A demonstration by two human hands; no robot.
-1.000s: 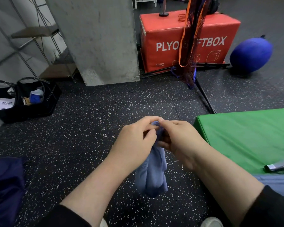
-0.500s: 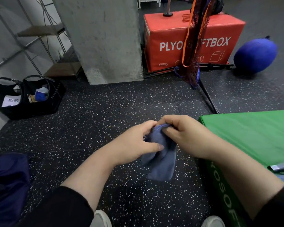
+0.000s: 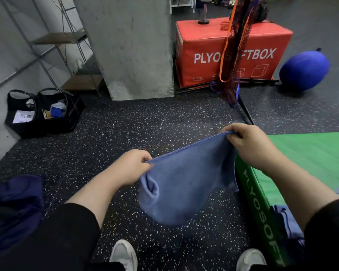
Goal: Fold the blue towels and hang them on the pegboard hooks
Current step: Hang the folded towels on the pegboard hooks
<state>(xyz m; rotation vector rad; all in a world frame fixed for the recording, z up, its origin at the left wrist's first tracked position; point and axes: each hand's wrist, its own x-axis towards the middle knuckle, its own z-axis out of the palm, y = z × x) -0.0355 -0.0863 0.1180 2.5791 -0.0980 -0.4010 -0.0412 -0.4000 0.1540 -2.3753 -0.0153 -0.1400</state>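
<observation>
Between the 2 grips, a blue towel [image 3: 182,184] is hanging stretched by its top hem, its lower part sagging in a loose pouch above the speckled floor [image 3: 125,133]. The left hand [image 3: 132,167] is pinching 1 corner of the hem, and the right hand [image 3: 250,145], held higher and farther out, is pinching the other corner with curled fingers. Just to the right of the right grip, a green plyo box [image 3: 305,153] is standing, and a second blue cloth [image 3: 286,222] is draping over its near edge. Far beyond the grips, a red plyo box [image 3: 262,44] is sitting beside a blue ball [image 3: 303,69]. Well to the left of the left grip, a black bag [image 3: 41,122] is resting by the wall.
</observation>
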